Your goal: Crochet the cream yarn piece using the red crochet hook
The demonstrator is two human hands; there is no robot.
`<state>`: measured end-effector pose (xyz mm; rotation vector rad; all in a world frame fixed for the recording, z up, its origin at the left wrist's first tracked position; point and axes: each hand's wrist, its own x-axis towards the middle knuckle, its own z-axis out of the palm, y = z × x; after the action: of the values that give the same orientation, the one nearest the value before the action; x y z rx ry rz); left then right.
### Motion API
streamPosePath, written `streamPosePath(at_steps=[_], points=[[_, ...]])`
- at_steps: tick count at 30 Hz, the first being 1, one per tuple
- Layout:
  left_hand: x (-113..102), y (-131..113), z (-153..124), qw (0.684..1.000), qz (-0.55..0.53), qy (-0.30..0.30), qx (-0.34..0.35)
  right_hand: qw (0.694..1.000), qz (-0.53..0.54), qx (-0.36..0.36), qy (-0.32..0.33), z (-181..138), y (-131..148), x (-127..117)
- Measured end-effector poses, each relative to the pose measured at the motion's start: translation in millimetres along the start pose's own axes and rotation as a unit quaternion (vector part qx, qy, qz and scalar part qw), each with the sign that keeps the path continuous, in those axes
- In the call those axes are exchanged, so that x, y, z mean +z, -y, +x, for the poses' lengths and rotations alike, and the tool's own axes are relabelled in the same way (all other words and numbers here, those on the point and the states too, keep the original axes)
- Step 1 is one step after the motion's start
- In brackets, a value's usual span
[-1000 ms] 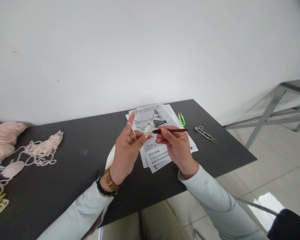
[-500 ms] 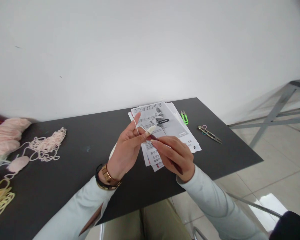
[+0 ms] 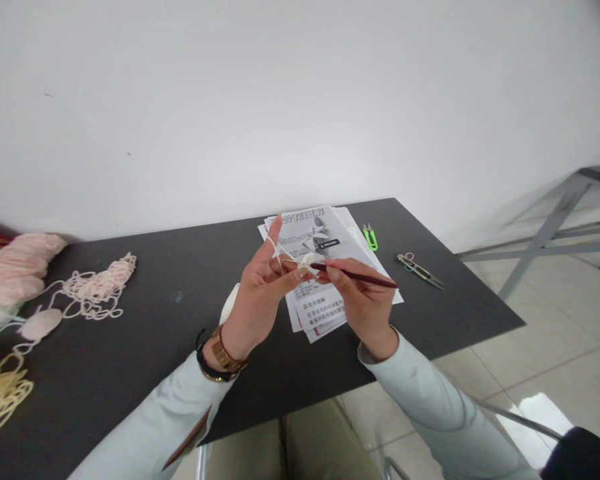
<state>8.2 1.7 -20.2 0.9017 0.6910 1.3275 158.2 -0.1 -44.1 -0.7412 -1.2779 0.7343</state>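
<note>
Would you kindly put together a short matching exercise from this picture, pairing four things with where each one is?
Column one:
1. hook
2. white yarn piece
3. green snips
4. papers

Column two:
A. on the table, just to the right of the papers in the picture
B. pinched by the left hand
C. lying on the table, partly hidden by both hands
D. held in the fingers of the right hand

Right pairs: 1-D, 2-B, 3-A, 4-C.
</note>
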Motion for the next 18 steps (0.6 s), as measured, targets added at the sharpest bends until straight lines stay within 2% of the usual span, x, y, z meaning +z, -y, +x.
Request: streamPosePath(at_steps=[2,4,5,7,9,11,13,15,18], points=[[0,4,1,0.999,0.017,-0.025,0.018,1.0,-0.026,-0.015,-0.006,-2,-1,2],[1,8,1,0.998,0.012,-0.054,0.018,0.987,-0.104,-0.115,0.036,-5,-1,2],[1,9,1,0.998,0.004,-0.063,0.016,0.969,-0.15,-0.182,0.072,-6,-1,1],[2,8,0,0.997,-0.015,-0.067,0.019,0.926,-0.237,-0.261,0.132,-7,-1,-4],[1,4,0,0.998,-0.041,-0.053,0.018,0.89,-0.292,-0.31,0.163,-7,0,-9],[0,-2,1,0.997,-0.065,-0.029,0.005,0.879,-0.298,-0.329,0.173,-5,1,-14],[-1,-9,1,0.998,-0.069,0.005,-0.011,0.9,-0.256,-0.313,0.164,-4,2,-15],[-2,-14,1,0.998,-0.054,0.031,-0.011,0.937,-0.186,-0.269,0.125,-4,2,-13],[-3,-18,1,0.999,-0.033,0.042,-0.011,0.984,-0.072,-0.15,0.062,-4,1,-5]])
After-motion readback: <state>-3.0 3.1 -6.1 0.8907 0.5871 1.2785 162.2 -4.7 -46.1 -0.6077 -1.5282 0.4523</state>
